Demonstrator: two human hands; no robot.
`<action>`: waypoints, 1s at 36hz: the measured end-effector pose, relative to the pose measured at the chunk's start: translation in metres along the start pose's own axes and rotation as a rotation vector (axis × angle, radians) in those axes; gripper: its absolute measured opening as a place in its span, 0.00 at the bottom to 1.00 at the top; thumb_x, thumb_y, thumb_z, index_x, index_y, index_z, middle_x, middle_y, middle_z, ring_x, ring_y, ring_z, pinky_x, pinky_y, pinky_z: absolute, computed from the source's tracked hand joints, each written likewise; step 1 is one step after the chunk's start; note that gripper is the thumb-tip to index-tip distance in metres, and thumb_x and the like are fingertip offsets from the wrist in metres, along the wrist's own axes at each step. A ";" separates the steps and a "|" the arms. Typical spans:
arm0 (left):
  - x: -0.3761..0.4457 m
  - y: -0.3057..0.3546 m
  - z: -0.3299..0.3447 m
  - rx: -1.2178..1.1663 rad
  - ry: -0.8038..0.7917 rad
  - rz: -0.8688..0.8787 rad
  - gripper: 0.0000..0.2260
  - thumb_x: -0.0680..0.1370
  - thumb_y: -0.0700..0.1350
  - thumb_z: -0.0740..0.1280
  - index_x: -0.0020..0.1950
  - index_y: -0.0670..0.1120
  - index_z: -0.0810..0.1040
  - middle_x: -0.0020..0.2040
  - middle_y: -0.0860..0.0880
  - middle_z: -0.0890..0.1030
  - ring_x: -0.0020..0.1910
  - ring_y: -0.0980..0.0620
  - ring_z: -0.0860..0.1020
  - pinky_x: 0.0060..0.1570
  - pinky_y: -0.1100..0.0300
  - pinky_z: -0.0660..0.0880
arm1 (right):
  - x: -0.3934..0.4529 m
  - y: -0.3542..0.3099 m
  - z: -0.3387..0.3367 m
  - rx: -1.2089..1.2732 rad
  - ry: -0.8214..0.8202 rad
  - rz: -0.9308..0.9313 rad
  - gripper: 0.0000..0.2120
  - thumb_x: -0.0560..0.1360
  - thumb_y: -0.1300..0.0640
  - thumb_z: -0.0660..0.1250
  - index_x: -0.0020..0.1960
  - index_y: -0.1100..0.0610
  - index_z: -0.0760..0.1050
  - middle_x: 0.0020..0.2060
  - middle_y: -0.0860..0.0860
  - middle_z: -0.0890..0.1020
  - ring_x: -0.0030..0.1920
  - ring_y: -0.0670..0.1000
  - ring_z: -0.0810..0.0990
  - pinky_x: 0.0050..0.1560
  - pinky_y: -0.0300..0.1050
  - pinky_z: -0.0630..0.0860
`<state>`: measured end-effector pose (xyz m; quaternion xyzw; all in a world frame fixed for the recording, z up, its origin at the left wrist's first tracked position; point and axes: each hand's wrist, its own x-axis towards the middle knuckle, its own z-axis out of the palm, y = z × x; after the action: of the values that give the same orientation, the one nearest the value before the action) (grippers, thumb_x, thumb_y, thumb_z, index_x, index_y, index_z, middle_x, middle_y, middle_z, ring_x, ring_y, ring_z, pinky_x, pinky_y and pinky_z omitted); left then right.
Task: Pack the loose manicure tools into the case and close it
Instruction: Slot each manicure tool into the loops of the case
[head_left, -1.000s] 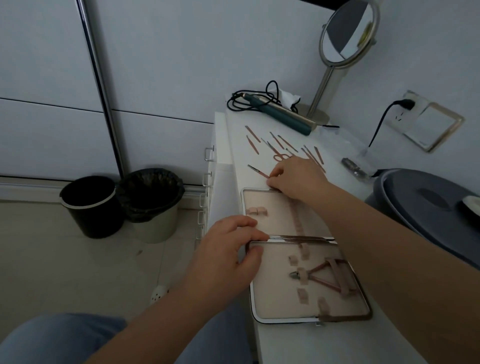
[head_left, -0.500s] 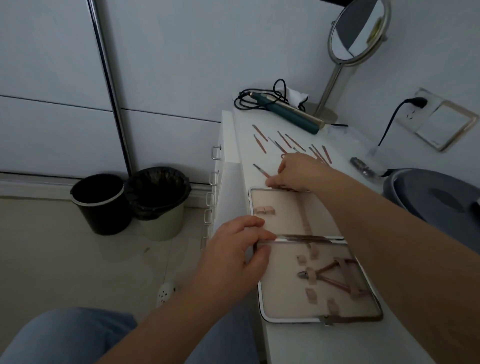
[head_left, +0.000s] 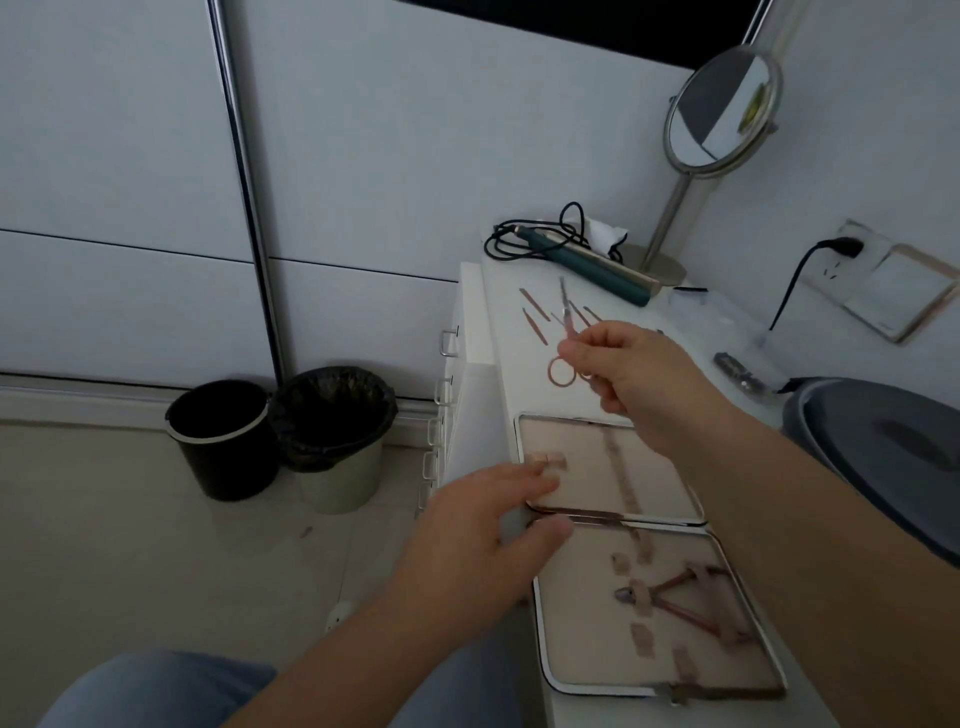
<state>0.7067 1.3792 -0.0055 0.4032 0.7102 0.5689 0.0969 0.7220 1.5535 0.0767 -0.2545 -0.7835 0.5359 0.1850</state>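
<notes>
The manicure case (head_left: 587, 639) lies open and flat on the white dresser top, beige lining up. Rose-gold nippers (head_left: 675, 597) sit strapped in its near half. My right hand (head_left: 634, 374) pinches small rose-gold scissors (head_left: 563, 343) above the dresser, just beyond the case's far edge, blades pointing away. My left hand (head_left: 478, 540) rests at the case's left edge by the hinge, fingers loosely bent. Several loose rose-gold tools (head_left: 535, 317) lie on the dresser beyond the scissors.
A teal hair iron (head_left: 587, 265) with black cord and a round standing mirror (head_left: 722, 114) stand at the back. A grey bin lid (head_left: 893, 447) is at the right. Two waste bins (head_left: 280, 431) stand on the floor left of the dresser.
My right hand has risen from the dresser top with the scissors pinched in it. My left hand has stayed at the case's left edge. The camera tilted upward.
</notes>
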 end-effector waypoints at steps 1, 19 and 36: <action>0.001 0.002 -0.002 -0.044 0.023 -0.030 0.11 0.70 0.50 0.71 0.49 0.62 0.78 0.52 0.69 0.75 0.52 0.78 0.68 0.54 0.78 0.65 | -0.011 -0.002 -0.001 0.086 -0.051 0.009 0.05 0.71 0.54 0.70 0.38 0.53 0.77 0.27 0.45 0.75 0.27 0.45 0.68 0.27 0.36 0.64; 0.006 0.029 -0.015 -0.604 0.099 -0.308 0.06 0.73 0.38 0.66 0.38 0.43 0.82 0.28 0.49 0.81 0.28 0.57 0.77 0.31 0.67 0.75 | -0.095 0.009 -0.002 0.005 -0.101 -0.036 0.11 0.67 0.44 0.67 0.37 0.51 0.79 0.24 0.48 0.76 0.22 0.46 0.68 0.24 0.38 0.65; 0.000 0.030 0.006 -0.086 0.075 -0.171 0.08 0.66 0.47 0.74 0.41 0.58 0.82 0.35 0.61 0.82 0.36 0.66 0.78 0.41 0.71 0.75 | -0.104 0.028 -0.024 0.295 0.106 0.137 0.15 0.73 0.57 0.66 0.28 0.55 0.76 0.21 0.47 0.76 0.18 0.44 0.65 0.17 0.33 0.60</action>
<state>0.7245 1.3842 0.0194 0.3150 0.7200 0.6034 0.1357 0.8245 1.5175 0.0569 -0.3053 -0.6663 0.6422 0.2245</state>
